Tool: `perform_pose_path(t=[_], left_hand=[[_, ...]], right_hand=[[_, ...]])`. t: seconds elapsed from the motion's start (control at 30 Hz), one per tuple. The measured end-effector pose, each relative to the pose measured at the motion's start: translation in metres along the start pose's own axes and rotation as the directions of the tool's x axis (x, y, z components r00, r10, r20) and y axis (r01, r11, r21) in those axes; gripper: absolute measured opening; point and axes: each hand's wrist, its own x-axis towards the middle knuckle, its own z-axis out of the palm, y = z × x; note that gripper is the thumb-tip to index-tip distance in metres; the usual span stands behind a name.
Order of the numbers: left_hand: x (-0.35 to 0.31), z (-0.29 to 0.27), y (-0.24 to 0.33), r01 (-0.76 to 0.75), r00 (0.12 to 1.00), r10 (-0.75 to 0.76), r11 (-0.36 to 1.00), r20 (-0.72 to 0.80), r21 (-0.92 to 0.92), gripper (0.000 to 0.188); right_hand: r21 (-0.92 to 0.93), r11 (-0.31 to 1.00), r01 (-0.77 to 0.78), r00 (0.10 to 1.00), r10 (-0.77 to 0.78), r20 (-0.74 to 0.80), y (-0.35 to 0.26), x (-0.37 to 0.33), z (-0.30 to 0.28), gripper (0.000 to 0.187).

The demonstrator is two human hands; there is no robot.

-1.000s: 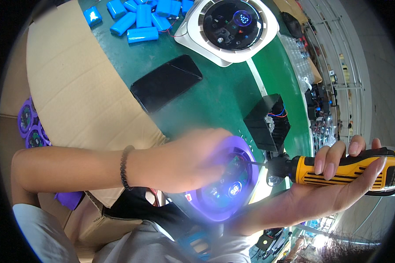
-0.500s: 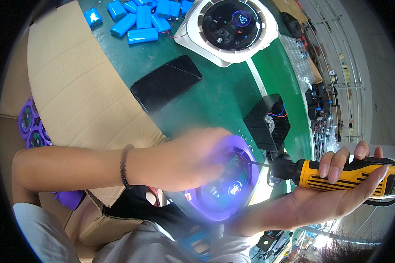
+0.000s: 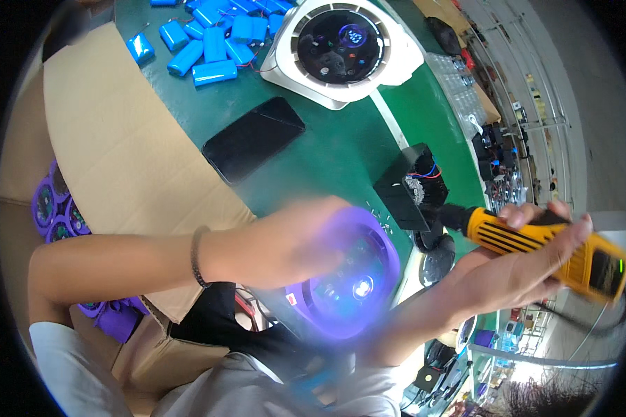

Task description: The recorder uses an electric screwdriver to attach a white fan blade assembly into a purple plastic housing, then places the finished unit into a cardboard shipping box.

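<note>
My left hand (image 3: 292, 240), smeared by motion, is closed on the upper left rim of a purple round housing (image 3: 389, 267). A dark panel with a bright lit spot sits inside its ring. My right hand (image 3: 518, 271) is wrapped around a yellow and black electric screwdriver (image 3: 511, 235). The front end of the tool is at the near side of a black open box (image 3: 396, 198), and its bit cannot be made out there. Small silvery screws (image 3: 415, 189) and red and blue wires show in the box.
Several blue battery packs (image 3: 214, 73) lie at the far left of the green table (image 3: 327, 156). A white appliance (image 3: 275, 66) with a round lit panel stands beside them. A black phone (image 3: 254, 139) lies nearer. On the left, a cardboard box (image 3: 111, 132) holds purple housings (image 3: 45, 205). Loose screws (image 3: 382, 221) lie by the black box.
The screwdriver's front end has left the purple housing and swung up to the black box, its rear end dropping. My left hand still holds the housing. The whole view has shifted slightly.
</note>
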Motion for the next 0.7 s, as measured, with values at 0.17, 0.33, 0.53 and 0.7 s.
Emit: perform_pose_path(t=[0.17, 0.33, 0.53, 0.7], left_hand=[[-0.002, 0.003, 0.002, 0.049, 0.998, -0.043, 0.990, 0.046, -0.129, 0.046], [-0.001, 0.000, 0.002, 0.150, 0.988, -0.144, 0.981, 0.060, -0.123, 0.046], [0.003, -0.001, 0.010, 0.237, 0.971, -0.228, 0.959, 0.073, -0.155, 0.050], [0.003, -0.001, 0.012, 0.299, 0.954, -0.291, 0.935, 0.072, -0.189, 0.050]], right_hand=[[-0.061, 0.998, 0.004, 1.000, -0.004, -0.003, 0.003, 0.006, -0.019, 0.048], [0.131, 0.956, -0.264, 0.963, 0.254, 0.089, -0.019, 0.014, -0.056, 0.041], [0.228, 0.877, -0.423, 0.895, 0.364, 0.258, -0.037, 0.005, -0.081, 0.046], [0.200, 0.883, -0.425, 0.879, 0.351, 0.322, -0.042, -0.009, -0.070, 0.043]])
